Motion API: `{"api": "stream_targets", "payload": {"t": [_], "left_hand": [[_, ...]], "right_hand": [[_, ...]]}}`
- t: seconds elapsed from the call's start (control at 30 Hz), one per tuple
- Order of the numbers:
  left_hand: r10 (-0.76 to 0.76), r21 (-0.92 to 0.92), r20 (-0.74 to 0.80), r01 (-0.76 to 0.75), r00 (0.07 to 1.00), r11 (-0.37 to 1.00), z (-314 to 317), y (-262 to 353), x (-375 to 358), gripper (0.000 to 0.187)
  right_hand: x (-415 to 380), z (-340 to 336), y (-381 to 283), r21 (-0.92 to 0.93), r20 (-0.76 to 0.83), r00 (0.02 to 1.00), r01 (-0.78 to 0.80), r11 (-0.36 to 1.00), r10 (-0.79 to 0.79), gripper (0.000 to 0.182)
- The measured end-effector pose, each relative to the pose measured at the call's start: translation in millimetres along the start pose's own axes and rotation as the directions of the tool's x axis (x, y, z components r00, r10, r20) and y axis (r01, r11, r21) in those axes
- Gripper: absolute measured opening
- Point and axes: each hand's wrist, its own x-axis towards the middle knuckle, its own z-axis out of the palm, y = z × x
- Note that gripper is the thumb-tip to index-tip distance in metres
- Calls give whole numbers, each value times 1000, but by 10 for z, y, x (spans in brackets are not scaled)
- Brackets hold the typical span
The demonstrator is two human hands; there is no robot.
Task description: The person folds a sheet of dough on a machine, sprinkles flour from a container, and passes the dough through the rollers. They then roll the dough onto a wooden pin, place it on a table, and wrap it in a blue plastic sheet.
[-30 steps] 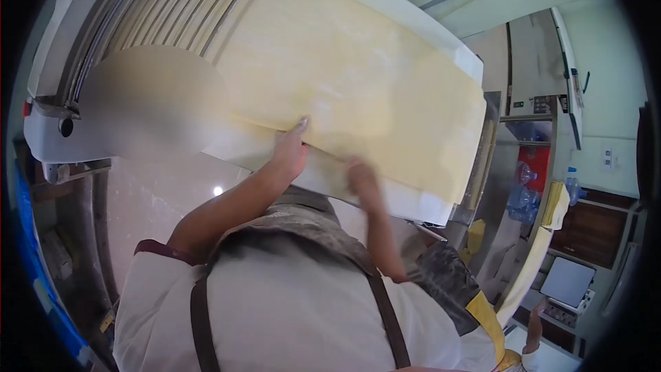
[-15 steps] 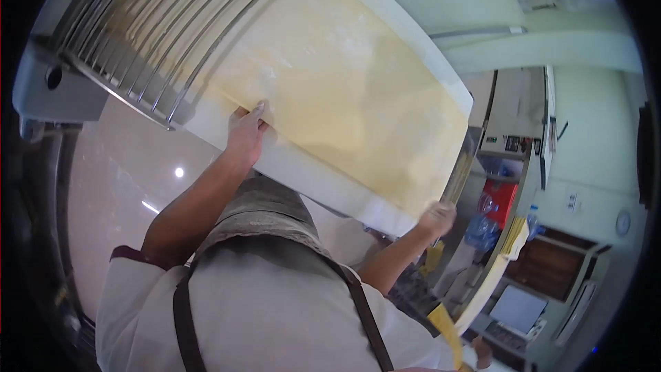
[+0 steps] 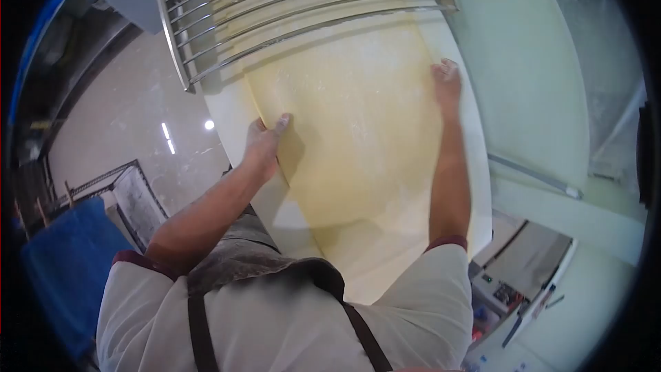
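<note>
Currently: one pale yellow sheet (image 3: pixel 351 124), flat on the white counter (image 3: pixel 231 107), running beneath metal bars (image 3: pixel 358 20); my left hand (image 3: pixel 265 143), clamped on its left edge; my right hand (image 3: pixel 447 81), curled at its right edge, grip indeterminable; counter margins, both sides.

Dough sheet (image 3: pixel 344 138): far end cut off up top, near end lost behind the torso (image 3: pixel 275 317) | guard bars (image 3: pixel 323 26): clipped above | right hand (image 3: pixel 447 83): grip unclear | control panel (image 3: pixel 508 295): markings too tiny!

Two hands (image 3: pixel 264 146) (image 3: pixel 447 84), one sheet (image 3: pixel 354 131), one grille (image 3: pixel 172 36), perhaps one cloth (image 3: pixel 72 262)
</note>
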Motion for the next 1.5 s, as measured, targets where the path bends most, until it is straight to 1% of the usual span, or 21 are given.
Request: {"api": "stream_targets", "payload": {"t": [0.03,0.1,0.17,0.27,0.33,0.43,0.47,0.53,0.57,0.63,0.73,0.77,0.83,0.87,0.97,1.07,1.17,1.27,1.37,1.4,1.5], "left_hand": [[0,4,-9,0,1000,1000,31,-45,-44,20],[90,93,-62,-84,994,992,110,-132,-71,22],[230,275,-125,-189,965,943,146,-231,-19,23],[187,377,37,-187,982,907,236,139,18,29],[173,245,120,-198,978,949,157,416,11,30],[113,59,75,-118,991,991,-103,355,92,31],[84,-7,41,-83,996,996,-166,294,168,32],[94,218,15,-95,995,971,-90,65,-59,36],[96,343,-11,-86,995,935,-44,-56,-179,38],[126,315,11,-123,992,941,-53,-113,-190,40],[235,327,67,-244,970,913,68,180,-382,43],[272,346,84,-284,959,894,73,300,-433,43],[267,91,53,-271,962,958,-13,384,-240,37],[269,-45,32,-268,963,963,-51,397,-161,34],[215,64,-1,-214,977,975,-98,124,38,34],[194,322,39,-196,980,926,-71,-23,20,37],[220,448,152,-266,964,853,-16,235,-5,41],[182,371,323,-301,929,878,24,720,-50,42],[149,88,305,-184,941,979,-177,739,140,39],[136,-33,274,-132,952,991,-244,634,236,38],[185,107,64,-191,981,976,-270,180,179,32]], "right_hand": [[215,-98,41,189,84,992,-112,976,97,46],[145,-533,-85,265,569,803,-381,886,176,43],[-53,-621,25,379,727,685,-333,863,-55,44],[-178,-901,30,487,681,705,-238,840,-195,48],[-315,-1156,-177,633,579,753,-172,755,-314,50],[-328,-862,33,794,494,843,-337,506,-214,51],[-295,-809,109,709,552,815,-347,613,-177,51],[-192,-727,261,501,649,757,-350,792,-76,51],[-192,-679,300,479,655,750,-320,817,-90,51],[-220,-659,292,438,657,744,-250,864,-118,51],[-349,-1090,99,434,590,773,-59,899,-234,51],[-392,-1159,67,517,547,798,-82,852,-255,50],[-479,-1212,49,667,461,841,-117,736,-284,48],[-422,-1003,135,815,311,918,-124,565,-247,47],[-221,-757,164,561,622,779,-374,739,-78,45],[-174,-727,77,367,672,739,-390,845,49,51],[-232,-823,-28,430,688,698,-172,886,-199,57],[-525,-1227,-303,550,538,781,-39,834,-318,61],[-428,-1009,-28,835,353,863,-116,538,-362,54],[-355,-908,-127,152,294,940,134,979,-174,49],[-188,-845,280,497,616,787,-369,786,-20,44]]}}
